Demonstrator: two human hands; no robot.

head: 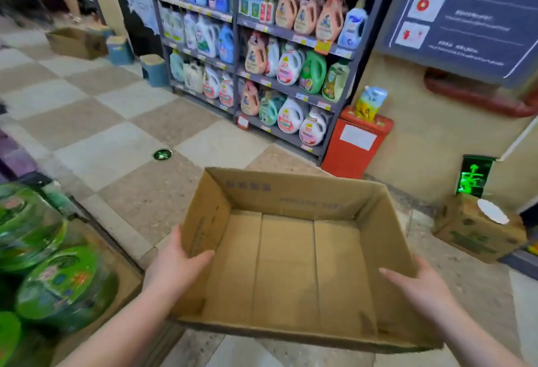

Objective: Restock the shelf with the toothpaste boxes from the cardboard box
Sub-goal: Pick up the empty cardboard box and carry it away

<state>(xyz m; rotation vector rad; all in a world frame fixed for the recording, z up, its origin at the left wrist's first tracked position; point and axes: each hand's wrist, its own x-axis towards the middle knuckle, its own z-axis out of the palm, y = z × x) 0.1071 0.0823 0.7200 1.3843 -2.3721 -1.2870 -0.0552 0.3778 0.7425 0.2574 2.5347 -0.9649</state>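
An open cardboard box (291,197) is held up in front of me above the tiled floor, and its inside is bare brown cardboard with no toothpaste boxes in it. My left hand (174,262) grips the box's left wall, thumb over the rim and inside. My right hand (419,282) holds the right wall, thumb lying inside along the wall and fingers outside. No toothpaste boxes show anywhere in view.
A dark metal shelf (288,33) full of detergent bottles stands ahead. A red box (355,142) with a yellow pouch sits at its right end. A printed carton (477,230) lies by the right wall. Green round packs (58,282) stack at left. Another carton (77,42) sits far left.
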